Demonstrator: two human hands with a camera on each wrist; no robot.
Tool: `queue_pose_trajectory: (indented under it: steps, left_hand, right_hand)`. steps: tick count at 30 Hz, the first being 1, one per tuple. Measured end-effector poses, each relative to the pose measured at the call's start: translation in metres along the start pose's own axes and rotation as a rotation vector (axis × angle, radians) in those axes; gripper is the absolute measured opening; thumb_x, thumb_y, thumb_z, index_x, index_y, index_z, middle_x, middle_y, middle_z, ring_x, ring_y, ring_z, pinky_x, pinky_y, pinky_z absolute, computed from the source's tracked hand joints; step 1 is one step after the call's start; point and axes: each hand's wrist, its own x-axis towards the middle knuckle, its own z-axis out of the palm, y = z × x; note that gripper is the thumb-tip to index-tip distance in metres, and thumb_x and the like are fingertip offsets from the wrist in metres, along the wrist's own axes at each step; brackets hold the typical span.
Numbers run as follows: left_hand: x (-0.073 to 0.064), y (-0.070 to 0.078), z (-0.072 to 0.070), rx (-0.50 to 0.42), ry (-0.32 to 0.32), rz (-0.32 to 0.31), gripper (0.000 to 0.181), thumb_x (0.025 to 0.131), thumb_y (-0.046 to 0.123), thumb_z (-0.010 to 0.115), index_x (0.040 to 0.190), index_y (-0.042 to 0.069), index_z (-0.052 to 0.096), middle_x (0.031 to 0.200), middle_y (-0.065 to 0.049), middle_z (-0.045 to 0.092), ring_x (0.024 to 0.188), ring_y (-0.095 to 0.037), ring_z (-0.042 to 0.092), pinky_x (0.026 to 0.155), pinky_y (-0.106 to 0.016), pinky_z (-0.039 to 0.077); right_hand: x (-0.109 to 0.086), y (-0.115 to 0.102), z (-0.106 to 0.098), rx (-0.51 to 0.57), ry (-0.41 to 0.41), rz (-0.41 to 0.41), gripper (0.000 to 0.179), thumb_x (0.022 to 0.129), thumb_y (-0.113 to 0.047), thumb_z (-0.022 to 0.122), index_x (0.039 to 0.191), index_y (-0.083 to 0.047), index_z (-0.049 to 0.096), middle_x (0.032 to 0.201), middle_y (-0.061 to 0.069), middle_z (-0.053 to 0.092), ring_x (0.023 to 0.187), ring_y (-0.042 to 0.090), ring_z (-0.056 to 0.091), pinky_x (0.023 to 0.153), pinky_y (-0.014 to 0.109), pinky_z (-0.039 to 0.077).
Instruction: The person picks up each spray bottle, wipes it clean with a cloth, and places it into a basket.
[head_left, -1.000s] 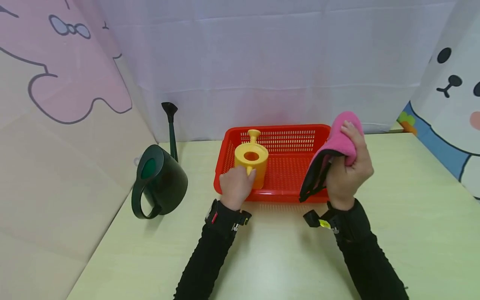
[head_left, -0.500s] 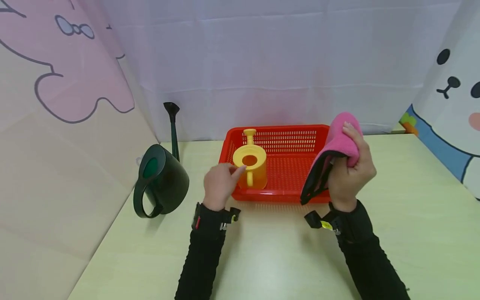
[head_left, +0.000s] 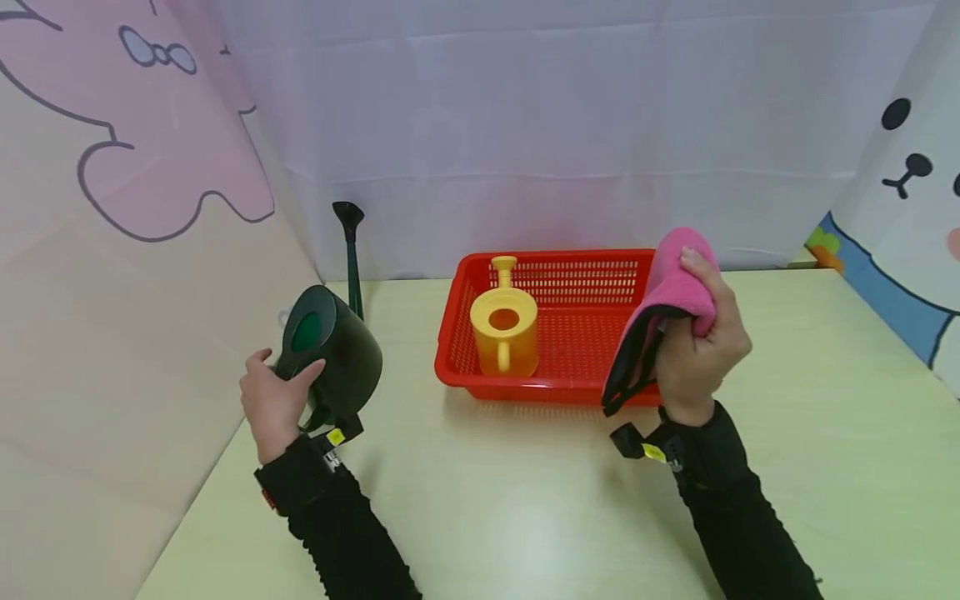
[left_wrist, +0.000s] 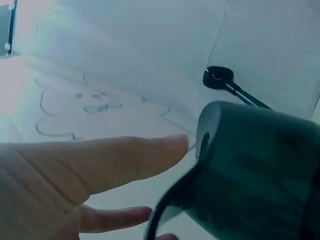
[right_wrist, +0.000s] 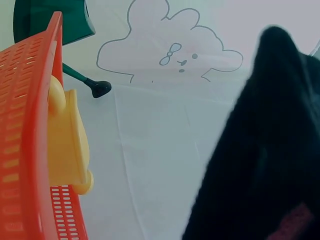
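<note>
At the left, a dark green watering can [head_left: 341,358] stands on the table, its long spout rising behind it. My left hand [head_left: 273,404] is at the can's handle, thumb and fingers spread on either side. In the left wrist view the thumb [left_wrist: 135,157] is straight and apart from the handle [left_wrist: 172,195]. On the right, my right hand [head_left: 697,350] grips a folded pink cloth item with black lining [head_left: 671,283], held up over the basket's right end; its exact kind is unclear. A small yellow watering can [head_left: 505,333] stands upright in the red basket [head_left: 555,388].
The red basket sits at the back of the table [head_left: 540,500], close to a white curtain [head_left: 525,125]. A printed cloth wall [head_left: 150,333] closes off the left side. Another printed panel [head_left: 900,225] stands at the right.
My left hand has let go of the yellow watering can's handle and moved left to the green can's handle. The right hand still holds the pink cloth item in nearly the same place.
</note>
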Motion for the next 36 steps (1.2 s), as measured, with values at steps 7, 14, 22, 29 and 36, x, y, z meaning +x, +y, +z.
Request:
queue_pose_trajectory:
  steps: [7, 14, 22, 29, 36]
  left_hand:
    - [0.020, -0.037, -0.010, -0.136, -0.336, -0.078, 0.045, 0.087, 0.045, 0.054, 0.098, 0.002, 0.045, 0.075, -0.003, 0.052, 0.080, -0.022, 0.047, 0.077, -0.042, 0.031]
    - [0.027, -0.042, 0.001, -0.433, -0.100, -0.128, 0.038, 0.075, 0.047, 0.069, 0.076, 0.013, 0.053, 0.063, 0.005, 0.038, 0.071, -0.016, 0.038, 0.071, -0.035, 0.024]
    - [0.023, -0.034, 0.002, -0.651, 0.128, -0.115, 0.028, 0.067, 0.035, 0.079, 0.063, 0.016, 0.060, 0.067, 0.002, 0.038, 0.076, -0.015, 0.033, 0.061, -0.028, 0.025]
    - [0.007, -0.012, -0.013, -1.007, 0.178, 0.037, 0.020, 0.067, 0.015, 0.080, 0.072, 0.003, 0.065, 0.055, 0.001, 0.041, 0.050, -0.014, 0.033, 0.046, -0.021, 0.026]
    - [-0.011, 0.012, -0.019, -1.387, -0.021, 0.337, 0.006, 0.080, -0.003, 0.064, 0.079, -0.008, 0.063, 0.051, -0.003, 0.035, 0.041, -0.014, 0.021, 0.041, -0.023, 0.008]
  right_hand:
    - [-0.002, 0.006, 0.000, 0.026, -0.020, -0.022, 0.019, 0.082, 0.001, 0.054, 0.095, 0.006, 0.066, 0.094, 0.012, 0.070, 0.075, 0.005, 0.053, 0.068, 0.018, 0.032]
    - [-0.004, 0.007, 0.000, 0.026, -0.023, -0.024, 0.019, 0.082, 0.002, 0.054, 0.096, 0.007, 0.065, 0.094, 0.013, 0.070, 0.075, 0.005, 0.053, 0.068, 0.018, 0.031]
    - [-0.004, 0.008, 0.000, 0.006, -0.023, -0.026, 0.019, 0.082, 0.001, 0.054, 0.096, 0.006, 0.066, 0.092, 0.014, 0.070, 0.076, 0.003, 0.055, 0.068, 0.016, 0.033]
    - [-0.003, 0.006, -0.001, -0.001, -0.005, -0.023, 0.019, 0.081, 0.001, 0.054, 0.094, 0.006, 0.067, 0.091, 0.014, 0.070, 0.077, 0.004, 0.058, 0.068, 0.016, 0.033]
    - [0.000, 0.000, -0.002, 0.030, 0.001, -0.013, 0.019, 0.082, 0.002, 0.053, 0.094, 0.008, 0.066, 0.094, 0.013, 0.070, 0.084, 0.009, 0.064, 0.066, 0.017, 0.030]
